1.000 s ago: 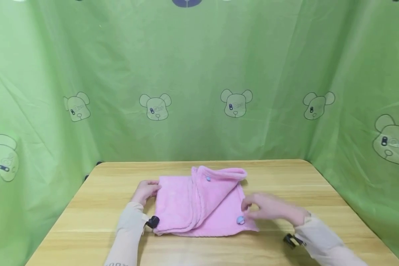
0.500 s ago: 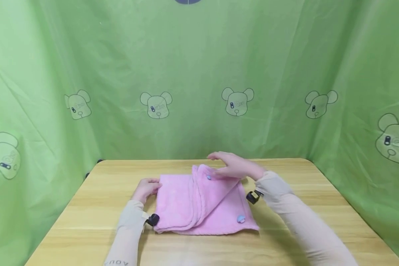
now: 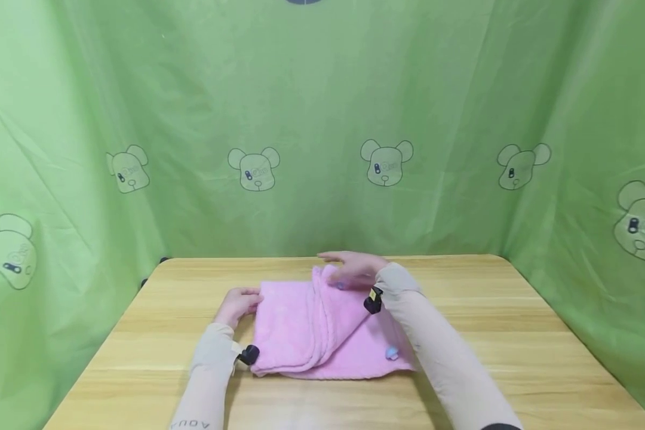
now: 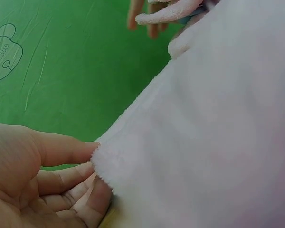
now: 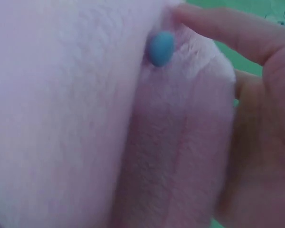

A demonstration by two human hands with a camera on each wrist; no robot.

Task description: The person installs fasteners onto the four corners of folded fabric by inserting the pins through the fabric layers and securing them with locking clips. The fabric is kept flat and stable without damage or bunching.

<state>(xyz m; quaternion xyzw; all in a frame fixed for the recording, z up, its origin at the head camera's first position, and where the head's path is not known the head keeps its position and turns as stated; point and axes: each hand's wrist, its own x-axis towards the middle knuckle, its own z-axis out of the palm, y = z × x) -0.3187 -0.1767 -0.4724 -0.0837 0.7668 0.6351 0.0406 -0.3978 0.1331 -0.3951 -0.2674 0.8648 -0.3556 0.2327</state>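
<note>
A pink plush towel (image 3: 287, 325) lies folded on the wooden table, its right part turned over in a slanting fold. A round blue button (image 5: 161, 48) shows near the far end of that fold. Another blue piece (image 3: 391, 353) sits near the towel's front right corner. At the far left corner my left hand (image 3: 239, 306) pinches the towel's edge, thumb on top and fingers beneath in the left wrist view. My right hand (image 3: 355, 266) is over the far end of the fold; its thumb touches the cloth by the button, while fairly straight fingers extend behind it.
The wooden table (image 3: 494, 334) extends around the towel on all sides. A green curtain (image 3: 322, 209) printed with bear heads hangs behind the table and along both sides. Small black wrist cameras hang below both wrists.
My right hand has moved from the towel's right edge to the far end of the fold, then a little further left. The left hand has stayed at its corner.
</note>
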